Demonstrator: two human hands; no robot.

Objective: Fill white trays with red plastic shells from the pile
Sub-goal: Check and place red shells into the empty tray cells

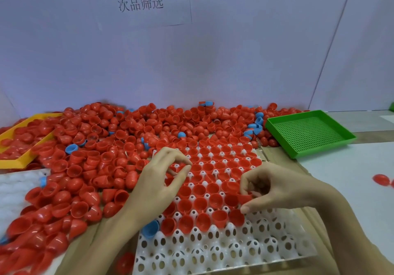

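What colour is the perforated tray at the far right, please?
Green, clearest in the head view.

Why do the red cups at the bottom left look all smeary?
Head view: the red shells in the near-left corner are blurred, while those in the white tray near the hands look sharper; the wide lens stretches and bends things at the edges; soft purple-tinted light on the wall, with little glare.
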